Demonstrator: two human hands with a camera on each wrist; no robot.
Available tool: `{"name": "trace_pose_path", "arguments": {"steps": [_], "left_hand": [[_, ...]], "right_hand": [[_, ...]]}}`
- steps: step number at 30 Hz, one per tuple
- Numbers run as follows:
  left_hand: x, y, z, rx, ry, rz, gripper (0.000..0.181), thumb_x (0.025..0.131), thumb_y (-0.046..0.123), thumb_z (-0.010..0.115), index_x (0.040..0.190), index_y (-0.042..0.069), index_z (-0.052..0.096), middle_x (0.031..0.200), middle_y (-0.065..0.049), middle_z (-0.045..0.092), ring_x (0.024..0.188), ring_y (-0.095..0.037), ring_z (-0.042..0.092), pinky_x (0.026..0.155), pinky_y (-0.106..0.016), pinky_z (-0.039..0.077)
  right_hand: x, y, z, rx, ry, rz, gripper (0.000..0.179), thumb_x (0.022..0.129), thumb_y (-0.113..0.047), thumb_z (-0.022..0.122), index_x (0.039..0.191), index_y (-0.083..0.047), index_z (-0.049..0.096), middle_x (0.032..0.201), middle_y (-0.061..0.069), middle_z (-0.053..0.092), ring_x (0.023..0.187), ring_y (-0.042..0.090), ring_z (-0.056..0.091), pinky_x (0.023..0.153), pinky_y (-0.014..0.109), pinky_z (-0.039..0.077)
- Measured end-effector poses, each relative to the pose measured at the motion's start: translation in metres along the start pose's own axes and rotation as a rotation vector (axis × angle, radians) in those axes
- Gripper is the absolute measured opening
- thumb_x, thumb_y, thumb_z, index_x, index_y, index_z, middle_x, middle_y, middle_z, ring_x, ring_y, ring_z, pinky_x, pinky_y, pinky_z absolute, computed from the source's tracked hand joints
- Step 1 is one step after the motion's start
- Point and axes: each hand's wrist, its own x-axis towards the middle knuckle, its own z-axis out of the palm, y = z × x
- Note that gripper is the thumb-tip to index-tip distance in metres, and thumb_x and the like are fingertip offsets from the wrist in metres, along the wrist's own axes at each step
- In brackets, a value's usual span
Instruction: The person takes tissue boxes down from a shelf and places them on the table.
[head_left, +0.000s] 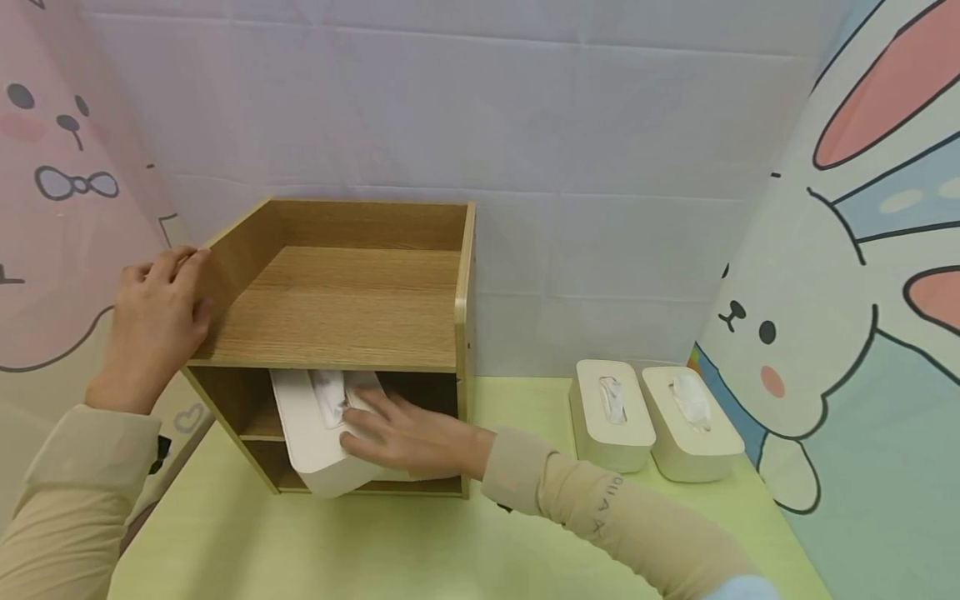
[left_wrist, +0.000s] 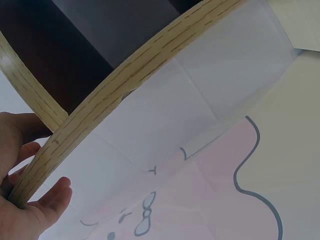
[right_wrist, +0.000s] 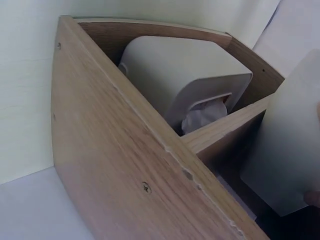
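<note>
A white tissue box with tissue poking from its top slot sticks out, tilted, from the upper compartment of a wooden shelf. My right hand holds this box from its right side, fingers spread over the top. In the right wrist view the box is at the right edge, with only fingertips showing. My left hand grips the shelf's left side panel; in the left wrist view, thumb and fingers lie on either side of the board. Another tissue box lies in the lower compartment.
Two more white tissue boxes stand side by side on the yellow-green table, right of the shelf. A white cloth backdrop hangs behind, with rabbit-print cloth at the right and pink printed cloth at the left.
</note>
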Motion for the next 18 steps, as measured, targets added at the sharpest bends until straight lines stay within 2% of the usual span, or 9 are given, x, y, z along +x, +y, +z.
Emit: {"name": "trace_pose_path", "arguments": {"steps": [4, 8, 11, 14, 18], "left_hand": [[0.0, 0.0, 0.0, -0.003, -0.004, -0.005, 0.053, 0.071, -0.007, 0.06, 0.123, -0.007, 0.047, 0.118, -0.029, 0.049, 0.098, -0.051, 0.043, 0.087, -0.06, 0.033], [0.0, -0.001, 0.0, -0.005, -0.011, -0.012, 0.053, 0.072, -0.006, 0.06, 0.124, -0.007, 0.047, 0.118, -0.029, 0.049, 0.099, -0.051, 0.043, 0.088, -0.06, 0.032], [0.0, -0.001, 0.001, -0.004, -0.012, -0.008, 0.053, 0.072, -0.006, 0.06, 0.124, -0.007, 0.047, 0.118, -0.03, 0.049, 0.1, -0.051, 0.043, 0.088, -0.059, 0.032], [0.0, -0.001, 0.001, -0.002, -0.01, -0.002, 0.053, 0.072, -0.006, 0.06, 0.124, -0.007, 0.047, 0.118, -0.03, 0.049, 0.101, -0.05, 0.044, 0.088, -0.059, 0.032], [0.0, -0.001, 0.001, -0.005, -0.002, 0.003, 0.053, 0.071, -0.007, 0.06, 0.123, -0.007, 0.047, 0.118, -0.03, 0.049, 0.101, -0.05, 0.044, 0.087, -0.059, 0.032]], "right_hand": [[-0.007, -0.004, -0.002, -0.022, -0.022, -0.036, 0.043, 0.09, -0.011, 0.047, 0.131, -0.015, 0.034, 0.138, 0.011, 0.037, 0.133, 0.039, 0.03, 0.099, 0.044, 0.042], [-0.012, -0.008, -0.003, -0.03, 0.028, -0.058, 0.033, 0.093, -0.01, 0.037, 0.126, -0.015, 0.036, 0.136, 0.01, 0.04, 0.131, 0.038, 0.033, 0.098, 0.044, 0.044], [-0.018, -0.01, -0.004, -0.03, 0.056, -0.078, 0.033, 0.092, -0.005, 0.035, 0.123, -0.014, 0.038, 0.133, 0.009, 0.042, 0.13, 0.038, 0.035, 0.096, 0.044, 0.045], [-0.025, -0.011, -0.008, -0.022, 0.051, -0.1, 0.037, 0.09, 0.0, 0.034, 0.124, -0.014, 0.039, 0.132, 0.008, 0.042, 0.13, 0.037, 0.035, 0.097, 0.044, 0.044], [-0.035, -0.012, -0.012, -0.018, 0.044, -0.137, 0.037, 0.092, -0.003, 0.037, 0.127, -0.014, 0.041, 0.133, 0.009, 0.042, 0.131, 0.039, 0.033, 0.1, 0.046, 0.041]]}}
